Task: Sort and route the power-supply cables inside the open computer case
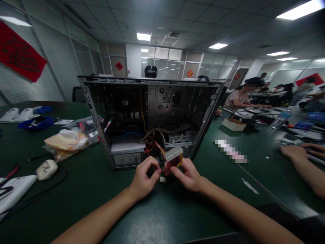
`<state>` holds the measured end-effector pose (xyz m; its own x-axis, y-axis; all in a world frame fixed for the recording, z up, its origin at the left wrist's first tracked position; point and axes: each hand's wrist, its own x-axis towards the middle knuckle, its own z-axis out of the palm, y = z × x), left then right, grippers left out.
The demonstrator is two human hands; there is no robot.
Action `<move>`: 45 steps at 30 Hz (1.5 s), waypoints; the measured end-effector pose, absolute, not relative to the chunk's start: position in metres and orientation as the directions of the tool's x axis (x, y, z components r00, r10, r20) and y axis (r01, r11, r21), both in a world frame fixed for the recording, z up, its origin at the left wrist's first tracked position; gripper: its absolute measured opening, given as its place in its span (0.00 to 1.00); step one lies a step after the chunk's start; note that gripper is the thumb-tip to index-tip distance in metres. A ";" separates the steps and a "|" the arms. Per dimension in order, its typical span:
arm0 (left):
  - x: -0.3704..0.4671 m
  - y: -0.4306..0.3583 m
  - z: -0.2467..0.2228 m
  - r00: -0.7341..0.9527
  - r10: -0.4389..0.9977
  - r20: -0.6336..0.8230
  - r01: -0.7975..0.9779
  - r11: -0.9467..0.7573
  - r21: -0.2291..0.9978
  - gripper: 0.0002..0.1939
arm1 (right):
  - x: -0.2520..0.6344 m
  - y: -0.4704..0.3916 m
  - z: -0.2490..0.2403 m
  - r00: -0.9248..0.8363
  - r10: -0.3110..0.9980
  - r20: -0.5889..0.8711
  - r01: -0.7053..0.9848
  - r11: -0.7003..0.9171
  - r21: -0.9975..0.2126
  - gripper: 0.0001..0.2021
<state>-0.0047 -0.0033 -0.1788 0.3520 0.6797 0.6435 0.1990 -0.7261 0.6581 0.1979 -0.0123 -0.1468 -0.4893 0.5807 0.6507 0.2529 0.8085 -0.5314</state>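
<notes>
An open computer case (pixel 165 81) stands on the green table in front of me, its inside facing me. Low in its left corner sits a metal power supply (pixel 127 158). Red, yellow and dark wires come out of the case toward my hands. Just in front of the case, my right hand (pixel 186 174) is closed around the bundle below a wide white power connector (pixel 174 153). Close beside it, my left hand (pixel 146 174) pinches with thumb and fingertips; what lies between them is too small to name. A small white plug (pixel 163 179) hangs just below the left fingertips.
On the left lie plastic bags (pixel 67 140), a blue tray (pixel 36 123), a white block-shaped item (pixel 47 169) and a black cable. To the right are an open cardboard box (pixel 233 124), a water bottle (pixel 280 118) and another person's hands (pixel 296 152). More people sit farther back.
</notes>
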 end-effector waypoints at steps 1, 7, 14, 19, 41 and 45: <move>-0.007 0.000 -0.179 0.436 0.654 0.617 0.235 -0.745 0.624 0.08 | 0.198 -0.012 -0.141 -0.493 0.611 0.620 0.274 0.785 -0.555 0.11; -0.010 0.008 -0.181 0.704 0.481 0.523 0.332 -0.873 0.357 0.04 | 0.171 0.004 -0.097 -0.519 0.615 0.594 0.446 0.787 -0.426 0.13; -0.006 0.006 -0.181 0.748 0.421 0.512 0.287 -0.902 0.322 0.06 | 0.095 0.051 -0.049 -0.502 0.674 0.542 0.743 0.656 -0.129 0.16; -0.009 0.006 -0.186 0.783 0.381 0.492 0.276 -0.921 0.275 0.06 | 0.056 0.080 -0.035 -0.496 0.742 0.452 0.817 0.575 -0.048 0.18; -0.009 0.007 -0.195 0.810 0.315 0.494 0.282 -0.949 0.143 0.08 | 0.047 0.090 -0.036 -0.382 0.810 0.445 0.900 0.435 -0.018 0.18; -0.009 0.007 -0.196 0.818 0.315 0.481 0.284 -0.949 0.138 0.08 | 0.047 0.091 -0.037 -0.379 0.803 0.461 0.901 0.433 -0.014 0.18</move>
